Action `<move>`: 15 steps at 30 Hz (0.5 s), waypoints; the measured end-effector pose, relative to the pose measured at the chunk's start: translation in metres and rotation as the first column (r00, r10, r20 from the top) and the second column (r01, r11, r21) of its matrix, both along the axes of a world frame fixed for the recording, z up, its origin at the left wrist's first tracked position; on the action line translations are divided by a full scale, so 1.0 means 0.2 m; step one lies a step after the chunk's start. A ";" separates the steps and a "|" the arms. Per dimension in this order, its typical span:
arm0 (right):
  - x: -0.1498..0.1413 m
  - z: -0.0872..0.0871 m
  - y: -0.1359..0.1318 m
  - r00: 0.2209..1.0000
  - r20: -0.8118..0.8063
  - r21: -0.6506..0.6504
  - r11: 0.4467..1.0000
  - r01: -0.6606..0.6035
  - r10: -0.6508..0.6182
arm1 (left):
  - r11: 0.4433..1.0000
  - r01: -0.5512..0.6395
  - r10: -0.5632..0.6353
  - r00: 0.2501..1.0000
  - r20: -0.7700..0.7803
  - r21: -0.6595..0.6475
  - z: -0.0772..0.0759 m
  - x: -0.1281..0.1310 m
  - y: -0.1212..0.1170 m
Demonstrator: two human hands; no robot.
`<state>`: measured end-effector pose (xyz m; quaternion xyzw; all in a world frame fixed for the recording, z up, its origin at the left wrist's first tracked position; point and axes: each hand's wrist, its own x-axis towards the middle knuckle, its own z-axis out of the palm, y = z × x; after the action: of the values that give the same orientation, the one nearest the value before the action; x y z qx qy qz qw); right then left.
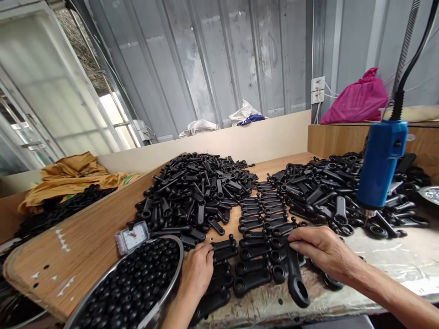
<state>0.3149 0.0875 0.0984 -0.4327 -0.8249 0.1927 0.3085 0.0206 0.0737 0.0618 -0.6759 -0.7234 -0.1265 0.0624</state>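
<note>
My right hand (322,251) pinches a black plastic crank handle (295,274) by its upper end, and the handle's ring end points down toward me. Rows of similar crank handles (254,253) lie side by side on the bench beneath it. My left hand (200,267) is closed, with curled fingertips on the end of a handle (222,246) at the left row's edge; the fingers partly hide this grip. Close by my left forearm stands a metal bowl (181,249) filled with small round black knobs (133,278).
Big heaps of black handles lie behind left (195,187) and right (318,187). A blue electric screwdriver (382,160) hangs above the right heap. A small clear-cased clock (133,237) sits beside the bowl. At the far right is a metal dish (430,194).
</note>
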 end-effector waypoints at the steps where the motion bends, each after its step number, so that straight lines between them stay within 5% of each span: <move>1: 0.01 -0.01 -0.01 1.000 -0.009 -0.005 1.000 0.002 -0.002 | 0.998 0.028 -0.028 1.000 -0.003 0.059 -0.03 -0.02 -0.04; 5: 0.06 -0.06 -0.06 0.998 -0.066 -0.049 0.999 0.002 -0.006 | 0.950 0.171 -0.141 0.981 -0.130 0.262 -0.19 -0.09 -0.25; 8: 0.07 -0.11 -0.08 0.997 -0.082 -0.088 0.996 0.003 -0.010 | 0.866 0.389 -0.194 0.840 -0.506 0.315 -0.26 -0.12 -0.33; 10: 0.07 -0.15 -0.10 0.996 -0.093 -0.098 0.995 0.002 -0.012 | 0.864 0.418 -0.185 0.782 -0.595 0.281 -0.27 -0.12 -0.34; 15: 0.02 -0.19 -0.13 0.995 -0.104 -0.113 0.993 -0.018 0.006 | 0.866 0.426 -0.205 0.778 -0.594 0.260 -0.24 -0.10 -0.26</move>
<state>0.3186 0.0625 0.0596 -0.4341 -0.7980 0.2635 0.3246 0.0011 0.0210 0.0128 -0.7716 -0.5095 -0.0744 0.3735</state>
